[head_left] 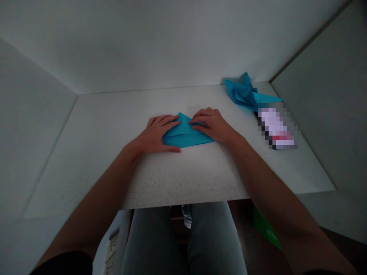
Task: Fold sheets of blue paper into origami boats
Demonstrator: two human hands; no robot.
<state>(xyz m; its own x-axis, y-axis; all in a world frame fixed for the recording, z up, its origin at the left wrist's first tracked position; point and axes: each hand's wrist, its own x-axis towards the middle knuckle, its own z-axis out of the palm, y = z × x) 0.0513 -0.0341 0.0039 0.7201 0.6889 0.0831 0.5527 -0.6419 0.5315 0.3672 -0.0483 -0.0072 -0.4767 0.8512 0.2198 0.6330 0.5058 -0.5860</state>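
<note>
A blue sheet of paper [185, 135], folded into a triangle, lies flat in the middle of the white speckled table [183, 175]. My left hand [156, 133] rests on its left side, fingers stretched flat and pointing at the top corner. On the right side my right hand [213, 124] presses down, its fingertips on the fold near the tip. Both hands lie flat on the paper; neither lifts it.
Folded blue paper pieces [245, 93] sit at the back right corner of the table. Beside them lies a blurred-out flat object [276, 128]. White walls close the table in at the back and both sides. Below the front edge are my legs in jeans.
</note>
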